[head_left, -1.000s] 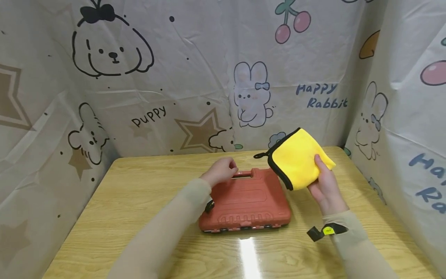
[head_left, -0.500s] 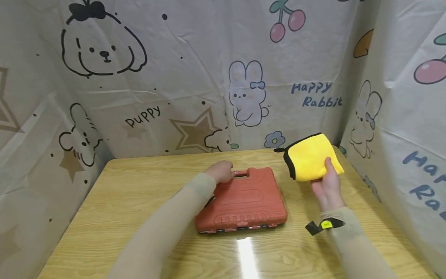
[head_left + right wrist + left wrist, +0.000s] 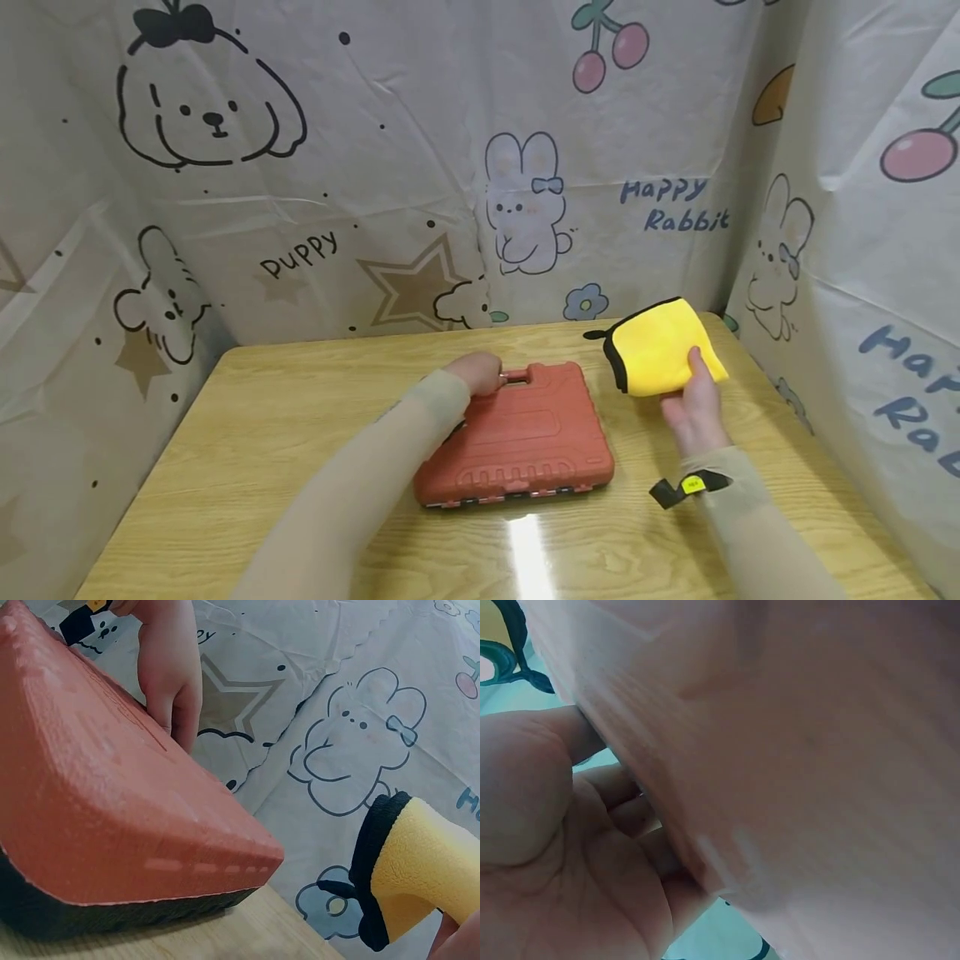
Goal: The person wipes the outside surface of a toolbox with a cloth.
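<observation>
A red plastic tool case lies on the wooden table, its handle on the far side and its latches facing me. The left hand grips the left part of that handle. Close up in the left wrist view, its curled fingers reach behind the case's edge and their tips are hidden. To the right of the case, the right hand holds a folded yellow cloth above the table, thumb on top. Black trim and a small black loop run along the cloth's left side.
Behind and beside the wooden table hang pale printed sheets with cartoon animals. A black strap with a yellow label is around the right wrist. A bright reflection lies on the tabletop in front of the case.
The left hand has settled more firmly over the handle. The right hand has drawn the cloth down and away from the case, turning it flatter. The head view has shifted slightly.
</observation>
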Motion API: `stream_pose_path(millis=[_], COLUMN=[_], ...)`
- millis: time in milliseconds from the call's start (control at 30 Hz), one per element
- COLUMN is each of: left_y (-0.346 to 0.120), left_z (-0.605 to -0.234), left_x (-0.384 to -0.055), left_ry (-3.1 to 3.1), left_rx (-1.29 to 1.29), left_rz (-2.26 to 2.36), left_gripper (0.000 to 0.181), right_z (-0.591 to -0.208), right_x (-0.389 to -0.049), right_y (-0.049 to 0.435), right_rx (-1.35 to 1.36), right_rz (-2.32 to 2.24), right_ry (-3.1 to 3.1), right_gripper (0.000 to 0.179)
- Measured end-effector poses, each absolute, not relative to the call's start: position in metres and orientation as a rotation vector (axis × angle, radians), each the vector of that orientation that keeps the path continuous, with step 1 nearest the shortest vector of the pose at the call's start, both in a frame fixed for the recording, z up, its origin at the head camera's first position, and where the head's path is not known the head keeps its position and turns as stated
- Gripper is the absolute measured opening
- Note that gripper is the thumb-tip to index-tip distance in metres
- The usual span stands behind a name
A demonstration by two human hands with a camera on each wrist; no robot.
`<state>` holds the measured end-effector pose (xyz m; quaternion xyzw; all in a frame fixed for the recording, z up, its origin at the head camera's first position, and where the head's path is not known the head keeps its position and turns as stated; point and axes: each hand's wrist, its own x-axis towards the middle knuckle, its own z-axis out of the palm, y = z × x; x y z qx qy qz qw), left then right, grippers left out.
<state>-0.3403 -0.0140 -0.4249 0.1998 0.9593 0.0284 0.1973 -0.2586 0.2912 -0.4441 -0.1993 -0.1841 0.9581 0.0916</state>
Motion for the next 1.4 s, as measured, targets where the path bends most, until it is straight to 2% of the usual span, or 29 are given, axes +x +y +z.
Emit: stream_pose_path(millis=[867, 1200, 1400], left_y=[-0.018, -0.024, -0.024], left_z=[-0.433, -0.411, -0.392], left_x=[-0.351, -0.348, -0.344], left_ry=[2.637, 2.73, 2.751], left_rx=[0.593, 0.652, 0.721], left_rz=[-0.074, 0.055, 0.152], left_gripper=[0.023, 0.018, 0.023], right_z=[-0.451, -0.451, -0.452], right_x=[-0.259, -0.26, -0.26], right_y=[0.289, 0.29, 0.29], right_rx=[-0.623, -0.634, -0.636], right_rz=[2.809, 2.813, 2.797], right_ry=[-0.592, -0.556, -0.582], right_gripper=[0.039, 0.037, 0.044])
